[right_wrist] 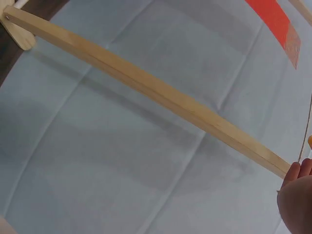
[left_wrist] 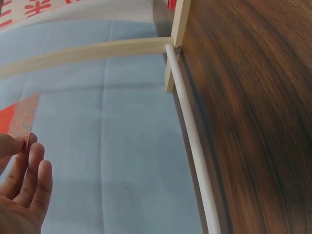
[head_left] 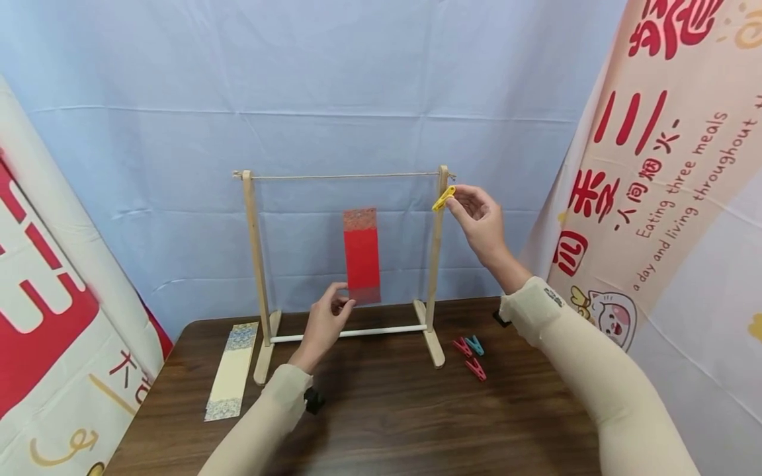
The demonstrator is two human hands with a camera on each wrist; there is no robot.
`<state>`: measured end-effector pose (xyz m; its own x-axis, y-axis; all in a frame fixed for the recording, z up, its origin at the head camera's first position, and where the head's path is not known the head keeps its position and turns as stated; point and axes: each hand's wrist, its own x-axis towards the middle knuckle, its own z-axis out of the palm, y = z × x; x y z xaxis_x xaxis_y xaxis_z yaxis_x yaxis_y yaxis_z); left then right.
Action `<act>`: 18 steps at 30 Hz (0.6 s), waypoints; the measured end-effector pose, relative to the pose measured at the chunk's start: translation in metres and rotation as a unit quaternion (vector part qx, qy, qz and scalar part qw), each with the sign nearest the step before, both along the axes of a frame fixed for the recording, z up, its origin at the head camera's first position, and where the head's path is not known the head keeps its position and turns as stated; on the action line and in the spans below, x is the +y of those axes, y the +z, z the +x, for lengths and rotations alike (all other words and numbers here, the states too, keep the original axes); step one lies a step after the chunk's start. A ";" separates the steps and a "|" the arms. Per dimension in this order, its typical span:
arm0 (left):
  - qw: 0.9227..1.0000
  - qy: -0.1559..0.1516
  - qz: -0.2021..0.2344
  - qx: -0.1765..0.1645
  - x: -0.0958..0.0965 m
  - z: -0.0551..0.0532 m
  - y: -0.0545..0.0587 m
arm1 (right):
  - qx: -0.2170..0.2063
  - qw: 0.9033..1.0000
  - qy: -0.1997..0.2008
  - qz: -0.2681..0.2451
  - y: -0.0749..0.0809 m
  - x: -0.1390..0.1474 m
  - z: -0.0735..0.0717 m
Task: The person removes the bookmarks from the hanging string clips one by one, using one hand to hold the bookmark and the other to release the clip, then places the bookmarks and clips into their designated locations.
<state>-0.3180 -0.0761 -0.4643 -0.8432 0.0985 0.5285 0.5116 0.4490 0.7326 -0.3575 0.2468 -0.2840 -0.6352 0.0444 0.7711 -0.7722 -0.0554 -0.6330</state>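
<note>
My left hand pinches the lower corner of a red paper strip with patterned ends, holding it upright below the string of a wooden stand. In the left wrist view, the thumb and fingertips of the left hand meet on the strip's patterned end. Up at the stand's right post, my right hand pinches a yellow clothespin between thumb and fingers. Only a sliver of that clothespin shows in the right wrist view.
Cream paper strips with blue patterned ends lie on the dark wooden table left of the stand. Two pink clothespins and a blue clothespin lie right of it. A white rod joins the posts low down; a pale blue curtain hangs behind.
</note>
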 end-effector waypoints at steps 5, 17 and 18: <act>1.000 0.007 0.002 -0.003 -0.008 0.005 -0.001 | -0.007 1.000 -0.001 -0.002 -0.013 0.003 0.002; 0.999 0.031 0.007 -0.017 -0.023 0.018 -0.014 | -0.025 1.000 0.014 -0.004 -0.045 0.005 0.009; 0.999 0.033 0.009 -0.018 -0.025 0.019 -0.015 | -0.027 1.000 0.013 -0.003 -0.048 0.004 0.010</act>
<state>-0.2987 -0.1011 -0.4797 -0.8659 0.0336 0.4992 0.4551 0.4673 0.7579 -0.3477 0.2510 -0.3318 -0.6773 0.0315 0.7350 -0.7348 -0.0791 -0.6737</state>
